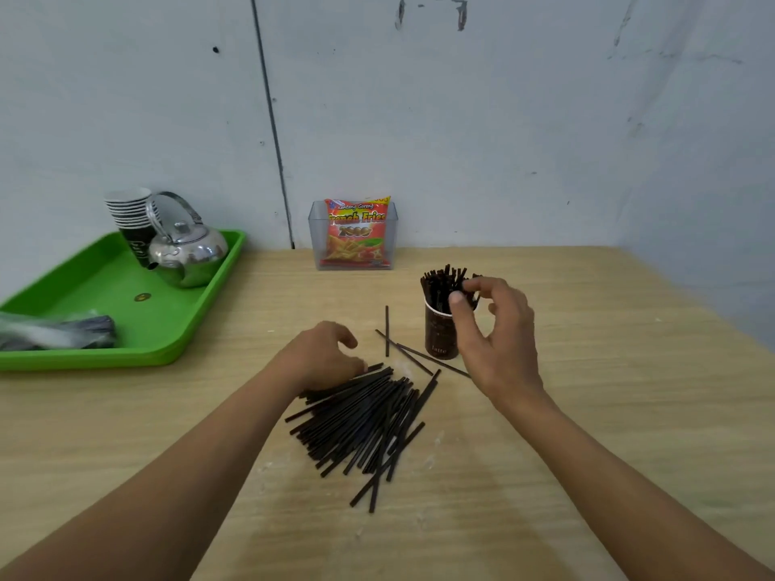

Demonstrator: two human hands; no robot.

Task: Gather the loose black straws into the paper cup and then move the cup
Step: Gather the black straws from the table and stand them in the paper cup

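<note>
At the cup's mouth, the right hand (pixel 499 329) is pinching the tops of the bunch (pixel 440 283) between thumb and forefinger, with the other fingers curling loosely behind. The bunch is standing upright in the cup (pixel 439 335) and fanning out a little above the rim. The cup, dark with pale lettering, is standing on the table (pixel 608 413) a little right of the middle, and the right palm is hanging just beside it on its right.

Nearer and to the left, the left hand (pixel 323 354) is resting on the far left end of the pile (pixel 369 417). Its fingers are curling down so that the tips are touching the top straws; whether it is gripping any I cannot tell. The pile is lying flat, most of its straws running side by side from near left to far right, with a few sticking out at the near end.

Three strays (pixel 386 331) are lying between the pile and the cup. One is pointing straight away, and two are slanting toward the cup's foot.

Farther back, a clear box (pixel 316 245) is standing against the wall (pixel 503 140) and holding a red snack packet (pixel 356 232) upright. At the table's left, a green tray (pixel 105 287) is carrying a kettle (pixel 188 253), a stack of cups (pixel 128 207) just behind it, and a crumpled bag (pixel 54 331) at its near end.
</note>
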